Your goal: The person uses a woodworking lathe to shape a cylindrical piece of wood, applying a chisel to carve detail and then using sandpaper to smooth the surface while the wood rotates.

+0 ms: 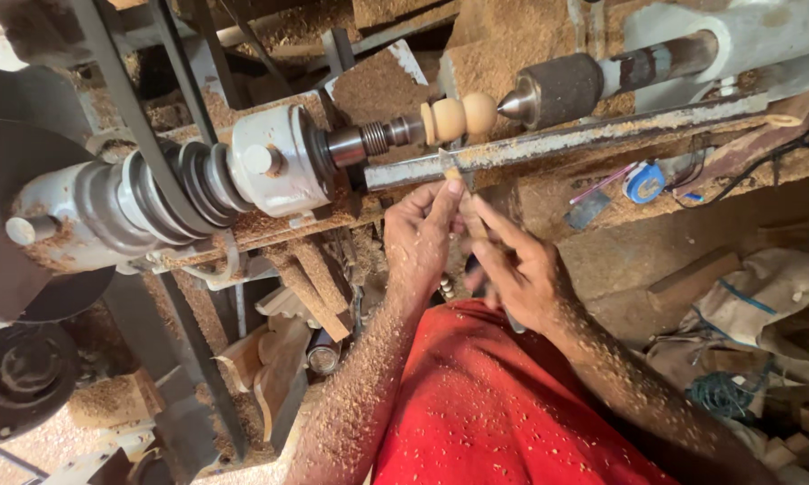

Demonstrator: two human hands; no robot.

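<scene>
— On the lathe, what is spinning?
— A wood knob point(459, 117), sitting just above the rest point(548, 144).
— And the hands?
— Left hand point(420, 238) and right hand point(517, 269) are both grasping a chisel point(450, 165), grips clenched.

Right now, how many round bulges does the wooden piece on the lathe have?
2: one bulge nearer the spindle, one bulge nearer the tailstock point. The piece's hidden side cannot be checked.
</scene>
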